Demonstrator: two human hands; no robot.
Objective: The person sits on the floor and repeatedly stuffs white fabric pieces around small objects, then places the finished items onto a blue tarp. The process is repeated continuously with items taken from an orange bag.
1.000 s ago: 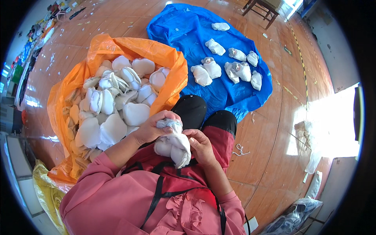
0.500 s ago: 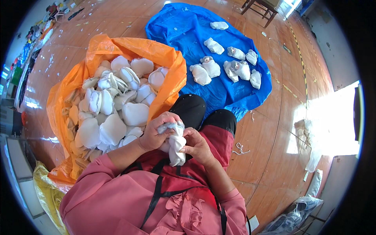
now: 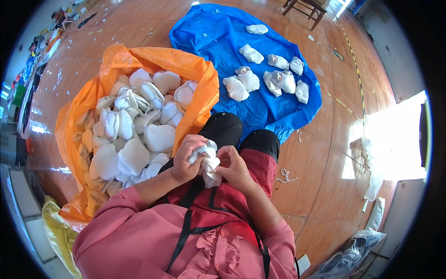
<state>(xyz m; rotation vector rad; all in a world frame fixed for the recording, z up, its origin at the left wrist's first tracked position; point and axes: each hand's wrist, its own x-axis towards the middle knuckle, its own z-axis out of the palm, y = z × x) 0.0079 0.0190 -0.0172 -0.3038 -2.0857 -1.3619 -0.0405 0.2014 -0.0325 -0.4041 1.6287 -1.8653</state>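
Above my lap, my left hand [image 3: 188,157] is closed round the upper part of a white cloth bundle [image 3: 211,174], with grey fluffy material showing at its top. On the bundle's right side, my right hand [image 3: 233,166] pinches the white cloth between thumb and fingers. The cloth looks twisted and hangs down between both hands. Close to my left arm stands an open orange sack [image 3: 209,83] full of rounded white pads [image 3: 134,156], some of them yellowish.
A blue sheet [image 3: 200,35] lies on the tiled floor beyond my knees, with several white bundles [image 3: 249,80] on it. To the right is a loop of white string [image 3: 285,176]. A wooden stool [image 3: 306,10] stands far off; a yellow bag [image 3: 51,223] is at lower left.
The bundle has turned slightly in my hands, and its lower end hangs a little higher. My right hand has its fingers drawn closer together on the cloth.
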